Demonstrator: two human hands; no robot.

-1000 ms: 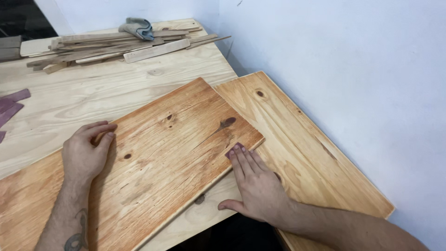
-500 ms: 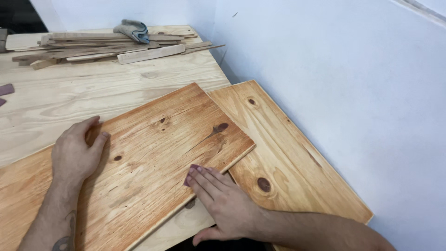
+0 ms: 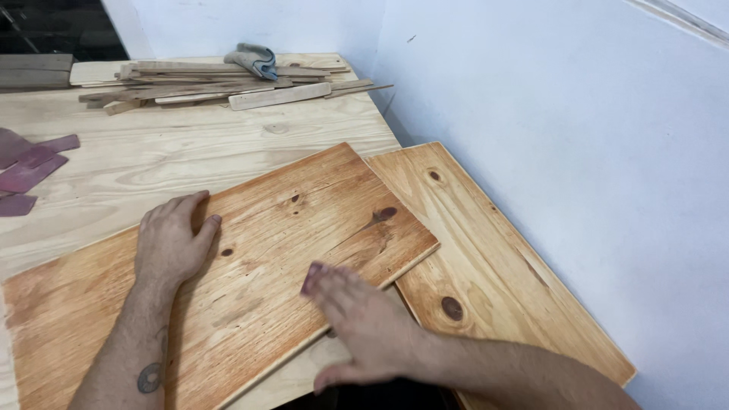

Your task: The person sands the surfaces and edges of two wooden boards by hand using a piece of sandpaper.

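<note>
While the left hand (image 3: 173, 244) lies flat on the stained board (image 3: 228, 281), palm down near its far long edge and fingers spread, the right hand (image 3: 364, 319) presses a small purplish pad (image 3: 312, 278), likely sandpaper, onto the board's near edge; that hand is blurred, fingers extended over the pad, not curled. Neither hand clamps anything: both bear down open. The board lies askew on the pale bench (image 3: 152, 152), its right corner overlapping a second stained board (image 3: 486, 266) that runs along the wall (image 3: 569, 137). Judgement: board looks rigid, flat pine, moderate weight, the finish probably slick, so it may skate on the bench unless pinned from above. Best hold for lifting seems the two long edges, or the overhanging near edge. More purplish strips (image 3: 30, 171) sit at far left; offcuts (image 3: 220, 83) with a grey cloth (image 3: 254, 61) on top lie at the back.
</note>
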